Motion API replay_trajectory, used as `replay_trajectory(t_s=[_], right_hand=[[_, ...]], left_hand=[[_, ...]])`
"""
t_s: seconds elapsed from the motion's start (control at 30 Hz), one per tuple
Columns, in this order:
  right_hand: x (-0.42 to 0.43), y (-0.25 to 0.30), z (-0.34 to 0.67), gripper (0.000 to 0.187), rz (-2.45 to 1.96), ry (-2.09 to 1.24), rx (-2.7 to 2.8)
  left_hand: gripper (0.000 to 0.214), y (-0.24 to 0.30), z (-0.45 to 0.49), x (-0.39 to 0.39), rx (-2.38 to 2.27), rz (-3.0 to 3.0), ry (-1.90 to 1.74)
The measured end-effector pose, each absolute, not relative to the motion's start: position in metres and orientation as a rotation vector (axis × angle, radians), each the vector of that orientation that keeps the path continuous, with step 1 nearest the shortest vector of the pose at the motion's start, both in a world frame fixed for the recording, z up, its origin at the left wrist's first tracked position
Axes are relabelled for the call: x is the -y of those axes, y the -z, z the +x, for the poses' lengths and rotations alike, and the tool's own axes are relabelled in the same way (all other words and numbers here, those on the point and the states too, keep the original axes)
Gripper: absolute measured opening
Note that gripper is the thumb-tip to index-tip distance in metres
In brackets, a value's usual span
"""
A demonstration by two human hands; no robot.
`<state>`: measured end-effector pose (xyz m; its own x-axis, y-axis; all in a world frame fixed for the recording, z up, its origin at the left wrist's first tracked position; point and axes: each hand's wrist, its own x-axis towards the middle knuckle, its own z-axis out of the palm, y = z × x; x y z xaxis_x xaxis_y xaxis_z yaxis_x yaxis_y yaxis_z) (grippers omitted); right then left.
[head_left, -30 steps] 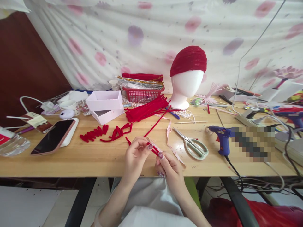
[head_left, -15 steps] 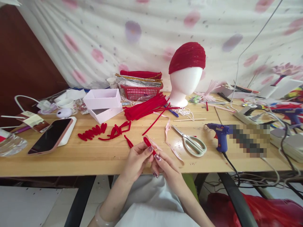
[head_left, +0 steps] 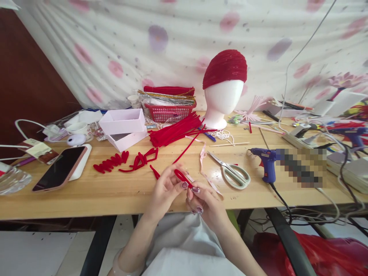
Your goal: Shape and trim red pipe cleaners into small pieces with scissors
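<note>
Between my two hands, over the table's front edge, is a red pipe cleaner (head_left: 182, 177) bent into a narrow loop. My left hand (head_left: 169, 188) pinches it with thumb and fingers along the loop. At its lower right end, the thumb and fingers of my right hand (head_left: 205, 199) are closed on it. Close to my left hand lies a short red pipe cleaner piece (head_left: 155, 171). Further left are several folded red loops (head_left: 111, 162) in a row and some bent red pieces (head_left: 140, 160). A bundle of red pipe cleaners (head_left: 175, 130) lies behind.
Scissors (head_left: 234, 171) and a measuring tape (head_left: 202, 157) lie right of my hands, with a blue glue gun (head_left: 268, 163) beyond. A foam head (head_left: 223, 99) in a red cap stands behind. A phone (head_left: 60, 168), white boxes (head_left: 123, 122) and a red basket (head_left: 169, 113) are left.
The fingers of my left hand have opened out a little around the loop, which shows more clearly and lies more slanted. My right hand has shifted slightly right. The view has moved slightly.
</note>
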<state>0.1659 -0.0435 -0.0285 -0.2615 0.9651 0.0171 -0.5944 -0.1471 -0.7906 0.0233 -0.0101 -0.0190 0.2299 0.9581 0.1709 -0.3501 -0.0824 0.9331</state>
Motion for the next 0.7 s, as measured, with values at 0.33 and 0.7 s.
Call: replay_trajectory(t_s=[0.33,0.7], right_hand=[[0.039,0.017,0.185,0.019,-0.541,-2.016,0.745],[0.028,0.013,0.182,0.019,-0.715,-2.001,0.841]], left_hand=[[0.021,-0.037,-0.005,-0.004,-0.499,3.337,-0.724],[0.022,-0.039,0.003,-0.013,-0.339,3.244,-0.639]])
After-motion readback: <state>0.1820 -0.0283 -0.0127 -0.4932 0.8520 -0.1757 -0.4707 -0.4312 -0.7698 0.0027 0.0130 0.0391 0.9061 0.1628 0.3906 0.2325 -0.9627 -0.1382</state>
